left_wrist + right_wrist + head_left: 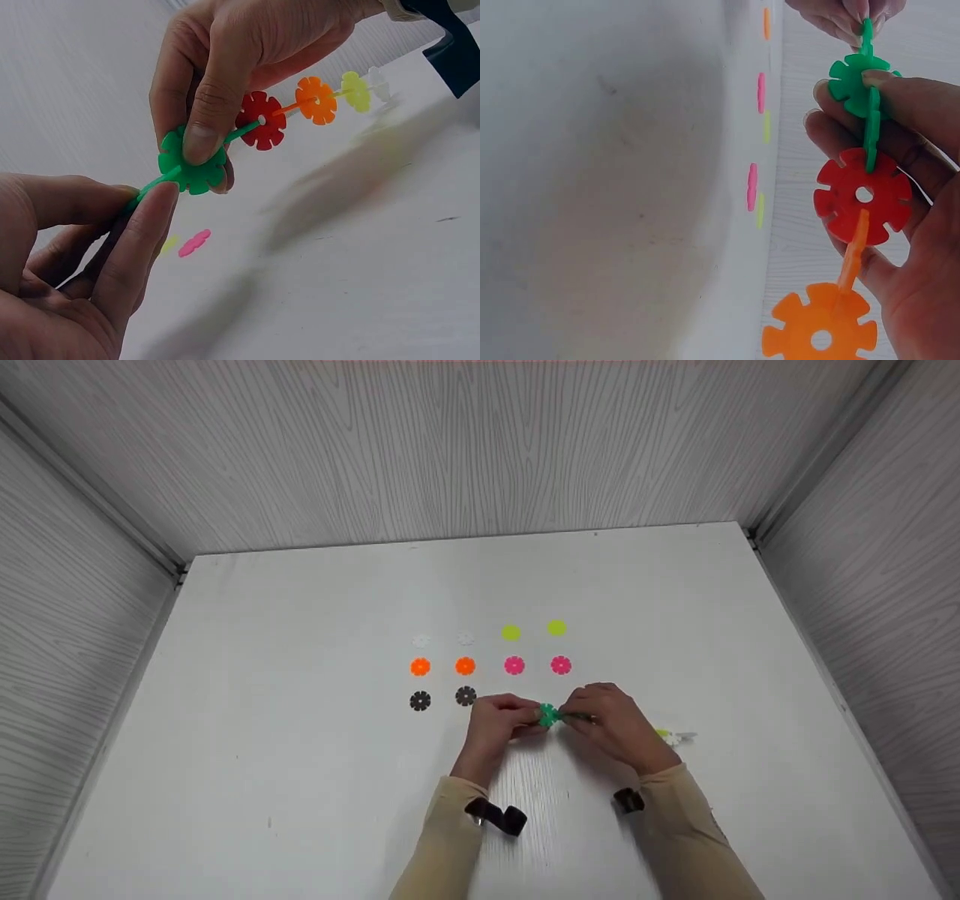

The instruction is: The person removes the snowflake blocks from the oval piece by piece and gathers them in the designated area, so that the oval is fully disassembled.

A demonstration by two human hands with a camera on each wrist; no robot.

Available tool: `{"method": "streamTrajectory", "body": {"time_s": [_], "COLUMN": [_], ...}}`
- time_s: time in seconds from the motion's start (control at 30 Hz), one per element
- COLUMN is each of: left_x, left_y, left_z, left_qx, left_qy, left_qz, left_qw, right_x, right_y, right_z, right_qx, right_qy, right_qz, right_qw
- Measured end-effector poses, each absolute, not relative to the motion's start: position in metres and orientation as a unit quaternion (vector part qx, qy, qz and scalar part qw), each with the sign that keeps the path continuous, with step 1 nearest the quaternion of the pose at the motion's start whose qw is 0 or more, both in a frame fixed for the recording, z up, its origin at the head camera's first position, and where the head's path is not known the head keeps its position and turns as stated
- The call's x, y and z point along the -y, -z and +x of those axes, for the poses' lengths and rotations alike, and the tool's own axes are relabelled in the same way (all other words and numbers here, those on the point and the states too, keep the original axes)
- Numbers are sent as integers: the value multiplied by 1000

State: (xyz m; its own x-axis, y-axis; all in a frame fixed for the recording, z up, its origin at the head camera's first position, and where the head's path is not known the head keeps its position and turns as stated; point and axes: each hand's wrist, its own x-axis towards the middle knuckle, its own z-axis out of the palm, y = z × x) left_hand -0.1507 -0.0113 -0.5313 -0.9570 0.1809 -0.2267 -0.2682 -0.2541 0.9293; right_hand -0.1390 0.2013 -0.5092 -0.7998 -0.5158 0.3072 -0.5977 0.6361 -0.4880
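Observation:
Both hands meet over the table at a chain of interlocked notched plastic discs. My left hand [495, 731] pinches an edge-on green disc [154, 184] at the chain's end. My right hand [611, 724] pinches the adjoining green disc [548, 715] between thumb and fingers. Past it, in the right wrist view, come another edge-on green disc [872, 131], a red disc [838, 196] and orange discs [821, 309]. Yellow [356, 91] and white [379, 84] discs form the far end, sticking out beyond my right hand. Fingers partly cover the green discs.
Loose discs lie in rows beyond the hands: white [421, 640], yellow-green [511, 633], orange [421, 667], pink [514, 665] and dark grey [420, 701], two of each visible. Grey wood-grain panels [465, 450] wall the white table [300, 780] at the back and sides.

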Motion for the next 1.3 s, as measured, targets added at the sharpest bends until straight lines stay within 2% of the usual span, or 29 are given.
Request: {"method": "streamTrajectory", "body": {"time_s": [0.23, 0.57, 0.87, 1.3], "left_x": [20, 17, 16, 16], "left_y": [527, 521, 521, 522], "left_z": [-158, -164, -169, -173], "left_qx": [-620, -769, -825, -852], "left_qy": [-775, -633, -562, -520], "left_qz": [-71, -82, -67, -62], "left_qw": [101, 34, 0, 8], "right_x": [-209, -206, -206, -207], "right_y": [509, 505, 505, 506], "right_z": [-138, -137, -135, -135], "right_qx": [908, 910, 902, 901], "right_qy": [-316, -314, -359, -375], "right_qz": [268, 251, 224, 206], "right_qw": [62, 101, 83, 65]}}
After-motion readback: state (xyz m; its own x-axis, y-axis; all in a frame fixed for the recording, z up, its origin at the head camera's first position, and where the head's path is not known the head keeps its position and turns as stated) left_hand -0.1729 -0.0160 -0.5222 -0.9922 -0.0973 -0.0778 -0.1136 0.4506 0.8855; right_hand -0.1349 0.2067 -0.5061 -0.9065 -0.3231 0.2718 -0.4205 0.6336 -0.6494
